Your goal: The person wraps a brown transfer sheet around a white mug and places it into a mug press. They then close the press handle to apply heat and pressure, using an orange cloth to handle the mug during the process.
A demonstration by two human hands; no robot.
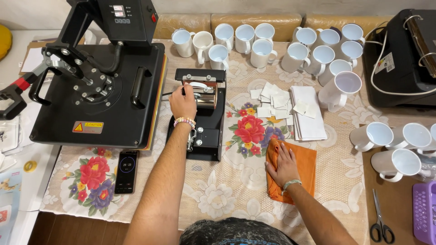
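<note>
At the centre of the frame, I see my left hand set on a small black mug press, a low machine with a hinged top and a shiny metal band curled around a white mug. The fingers are curled down at the mug's handle side, touching it; I cannot tell how firmly they grip. The press stands just right of the large black flat heat press filling the upper left.

Lower, right of centre, my right hand lies flat with fingers spread on an orange cloth, pressing it onto the floral tablecloth, holding nothing closed. Above the cloth lie white paper sheets. White mugs crowd the upper edge and right side. A phone sits lower left, and scissors lie at the lower right.
</note>
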